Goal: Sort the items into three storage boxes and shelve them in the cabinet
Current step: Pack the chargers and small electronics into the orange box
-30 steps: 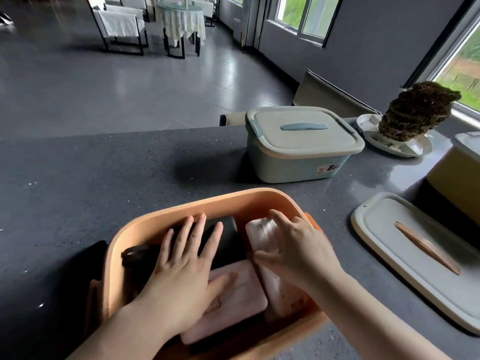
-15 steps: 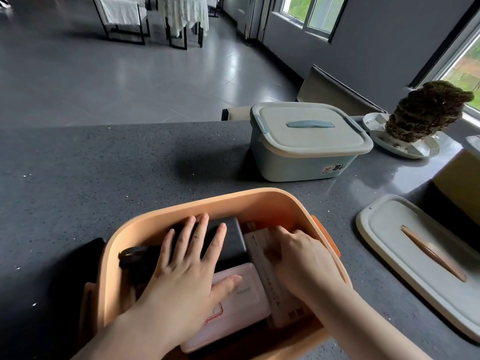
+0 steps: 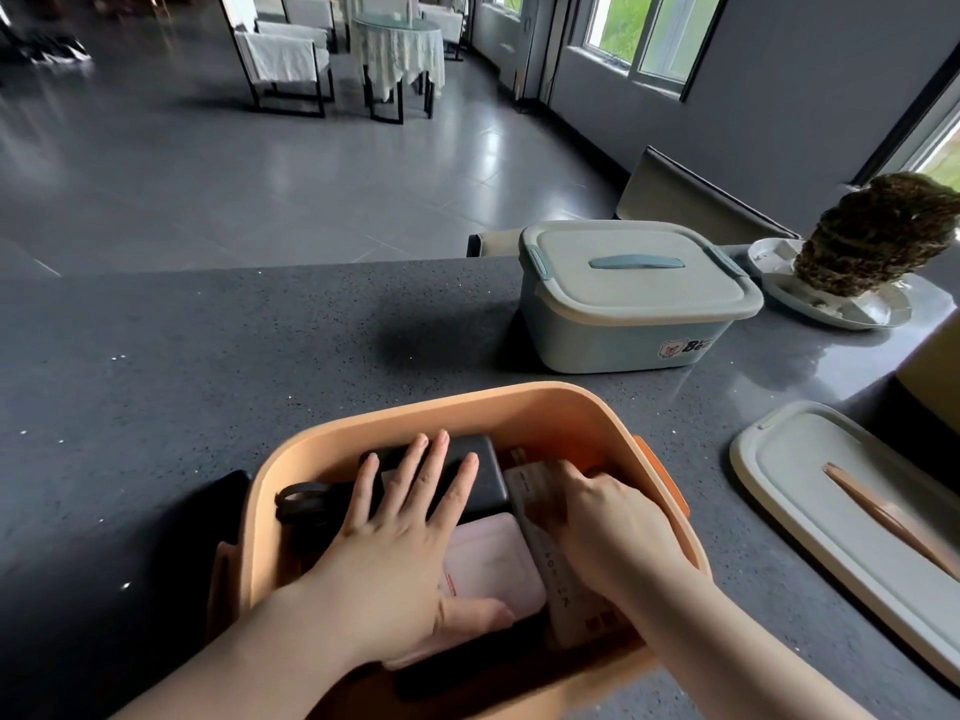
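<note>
Orange storage box being packed

Orange storage box (image 3: 519, 402) sat open on the grey counter (image 3: 208, 356). Left hand (image 3: 395, 543) pressed flat on a black case (image 3: 467, 475); right hand (image 3: 613, 522) gripped a slim pale packet (image 3: 566, 579) (probably light, rigid). Box likely lifts best by its side handles.

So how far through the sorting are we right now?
Done: the blue box sits lidded on the counter. In hand: both hands are in the open orange box; the left hand lies flat on a black item, the right hand settles a pale packet. Left: fit the loose lid, then shelve; no cabinet is in view.
</note>
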A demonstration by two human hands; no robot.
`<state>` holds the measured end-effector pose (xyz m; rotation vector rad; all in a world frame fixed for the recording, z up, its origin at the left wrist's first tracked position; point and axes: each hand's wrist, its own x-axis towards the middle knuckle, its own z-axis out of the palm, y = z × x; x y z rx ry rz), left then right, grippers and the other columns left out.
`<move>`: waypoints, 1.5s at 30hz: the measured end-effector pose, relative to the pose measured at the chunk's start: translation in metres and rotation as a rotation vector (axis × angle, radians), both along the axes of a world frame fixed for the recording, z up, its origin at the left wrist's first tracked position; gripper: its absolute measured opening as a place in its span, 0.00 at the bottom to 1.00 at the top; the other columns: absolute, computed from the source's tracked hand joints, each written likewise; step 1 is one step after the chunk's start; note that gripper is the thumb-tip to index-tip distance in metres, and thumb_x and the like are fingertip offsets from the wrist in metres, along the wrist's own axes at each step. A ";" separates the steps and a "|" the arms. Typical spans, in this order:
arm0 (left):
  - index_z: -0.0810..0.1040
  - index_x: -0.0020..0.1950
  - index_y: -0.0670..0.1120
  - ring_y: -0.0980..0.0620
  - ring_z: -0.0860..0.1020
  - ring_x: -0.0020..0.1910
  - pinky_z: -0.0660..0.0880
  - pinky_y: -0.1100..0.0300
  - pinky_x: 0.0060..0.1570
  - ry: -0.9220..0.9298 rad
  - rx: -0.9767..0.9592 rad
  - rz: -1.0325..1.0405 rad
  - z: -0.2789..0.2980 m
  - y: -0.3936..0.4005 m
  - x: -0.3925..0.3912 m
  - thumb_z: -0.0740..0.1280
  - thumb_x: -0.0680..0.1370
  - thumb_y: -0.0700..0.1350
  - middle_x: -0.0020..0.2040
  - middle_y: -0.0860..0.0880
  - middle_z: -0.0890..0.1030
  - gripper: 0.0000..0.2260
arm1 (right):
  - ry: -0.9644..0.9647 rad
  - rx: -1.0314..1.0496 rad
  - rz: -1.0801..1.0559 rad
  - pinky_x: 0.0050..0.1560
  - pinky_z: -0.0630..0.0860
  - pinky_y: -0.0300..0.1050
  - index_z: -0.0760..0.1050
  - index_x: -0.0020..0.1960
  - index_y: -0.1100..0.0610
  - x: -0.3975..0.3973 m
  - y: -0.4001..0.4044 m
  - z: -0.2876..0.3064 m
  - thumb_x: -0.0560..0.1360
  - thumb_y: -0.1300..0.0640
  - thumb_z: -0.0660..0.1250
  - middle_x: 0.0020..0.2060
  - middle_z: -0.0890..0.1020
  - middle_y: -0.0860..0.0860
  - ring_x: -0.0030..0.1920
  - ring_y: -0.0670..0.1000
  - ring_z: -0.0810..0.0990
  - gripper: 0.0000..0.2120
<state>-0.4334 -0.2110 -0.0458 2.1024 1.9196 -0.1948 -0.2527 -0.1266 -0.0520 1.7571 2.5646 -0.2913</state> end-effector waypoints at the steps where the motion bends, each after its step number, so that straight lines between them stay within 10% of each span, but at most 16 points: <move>1: 0.23 0.71 0.52 0.51 0.20 0.67 0.30 0.42 0.70 0.005 0.004 -0.001 -0.002 0.000 -0.001 0.39 0.56 0.78 0.69 0.49 0.19 0.53 | -0.009 -0.003 -0.005 0.40 0.69 0.47 0.64 0.68 0.49 0.000 -0.001 0.000 0.78 0.51 0.57 0.49 0.77 0.52 0.51 0.58 0.79 0.18; 7: 0.30 0.75 0.54 0.52 0.26 0.72 0.32 0.47 0.72 -0.049 0.093 0.016 0.001 0.000 0.003 0.45 0.61 0.79 0.73 0.50 0.26 0.52 | -0.045 0.016 0.013 0.38 0.69 0.45 0.63 0.68 0.46 0.003 -0.002 0.004 0.78 0.51 0.57 0.51 0.76 0.50 0.53 0.55 0.79 0.19; 10: 0.53 0.77 0.57 0.56 0.49 0.76 0.47 0.56 0.75 -0.145 0.387 0.206 0.002 -0.017 -0.004 0.49 0.66 0.73 0.78 0.54 0.52 0.42 | 0.076 0.183 0.073 0.41 0.74 0.45 0.70 0.63 0.41 -0.005 -0.004 0.010 0.75 0.37 0.51 0.55 0.76 0.45 0.55 0.50 0.77 0.20; 14: 0.78 0.59 0.53 0.63 0.74 0.57 0.70 0.65 0.59 -0.381 0.907 0.628 0.006 -0.046 -0.048 0.61 0.73 0.58 0.57 0.59 0.79 0.18 | 0.537 0.223 0.240 0.44 0.75 0.48 0.77 0.61 0.50 -0.069 -0.021 0.034 0.75 0.42 0.63 0.52 0.81 0.52 0.49 0.59 0.82 0.19; 19: 0.75 0.55 0.58 0.61 0.76 0.51 0.70 0.67 0.53 -0.417 1.086 0.981 -0.016 -0.106 -0.122 0.63 0.71 0.56 0.50 0.59 0.80 0.14 | 0.705 0.072 0.544 0.44 0.73 0.45 0.77 0.59 0.46 -0.171 -0.065 0.042 0.69 0.55 0.75 0.51 0.80 0.47 0.49 0.55 0.81 0.20; 25: 0.74 0.48 0.64 0.60 0.77 0.50 0.68 0.70 0.49 -0.382 0.971 1.230 -0.058 -0.185 -0.204 0.60 0.67 0.58 0.48 0.63 0.77 0.11 | 0.514 0.006 0.814 0.51 0.73 0.37 0.69 0.64 0.38 -0.280 -0.091 0.026 0.76 0.42 0.63 0.60 0.72 0.37 0.61 0.41 0.74 0.16; 30: 0.80 0.55 0.47 0.49 0.77 0.58 0.65 0.69 0.57 -0.451 0.921 1.223 -0.078 -0.186 -0.284 0.73 0.69 0.35 0.55 0.53 0.77 0.16 | 0.375 -0.161 0.710 0.58 0.73 0.43 0.71 0.65 0.46 -0.380 -0.082 -0.005 0.78 0.47 0.61 0.64 0.74 0.47 0.63 0.48 0.73 0.16; 36: 0.51 0.77 0.57 0.57 0.42 0.75 0.44 0.52 0.75 -0.177 0.341 0.844 -0.093 -0.166 -0.354 0.62 0.77 0.60 0.75 0.60 0.47 0.32 | 0.227 -0.154 0.706 0.63 0.70 0.47 0.66 0.70 0.46 -0.448 -0.079 -0.037 0.79 0.49 0.60 0.67 0.71 0.49 0.69 0.52 0.66 0.20; 45: 0.70 0.69 0.53 0.51 0.73 0.60 0.71 0.56 0.62 -0.111 0.729 0.803 -0.132 -0.169 -0.381 0.57 0.73 0.66 0.62 0.52 0.75 0.29 | -0.016 0.157 1.092 0.74 0.52 0.47 0.50 0.78 0.44 -0.567 -0.045 -0.035 0.80 0.53 0.61 0.78 0.51 0.48 0.77 0.51 0.51 0.32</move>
